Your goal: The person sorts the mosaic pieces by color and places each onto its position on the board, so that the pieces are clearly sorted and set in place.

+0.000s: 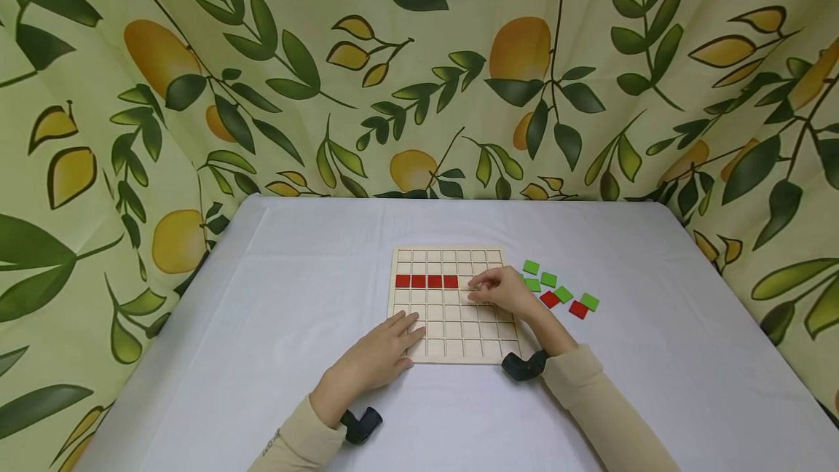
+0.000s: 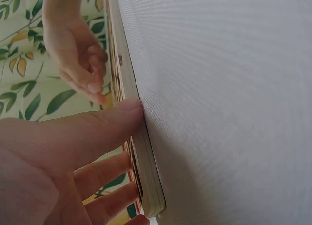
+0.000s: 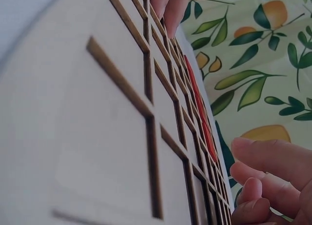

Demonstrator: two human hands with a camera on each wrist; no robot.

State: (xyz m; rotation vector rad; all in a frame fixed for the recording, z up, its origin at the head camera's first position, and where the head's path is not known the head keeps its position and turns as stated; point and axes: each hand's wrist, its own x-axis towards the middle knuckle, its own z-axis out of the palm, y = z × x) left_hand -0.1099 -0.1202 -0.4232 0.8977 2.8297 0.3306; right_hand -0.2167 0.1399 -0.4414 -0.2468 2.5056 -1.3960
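A pale wooden grid board (image 1: 452, 330) lies on the table, with several red square tiles (image 1: 418, 281) side by side in its third row from the far edge, starting at the left. My left hand (image 1: 380, 355) rests on the near left corner, fingers spread over the cells; the left wrist view shows its thumb (image 2: 107, 130) against the board's side edge. Over the right part of that row is my right hand (image 1: 503, 290), its fingers bent loosely. No tile shows between its thumb and fingers (image 3: 265, 159) in the right wrist view.
Right of the board lie several loose green tiles (image 1: 548, 280) and two red tiles (image 1: 578, 309), some overlapping. A white cloth covers the table (image 1: 314, 261). Behind it hangs a leaf-and-fruit patterned curtain (image 1: 419, 108). Dark wrist devices (image 1: 524, 366) sit at both sleeves.
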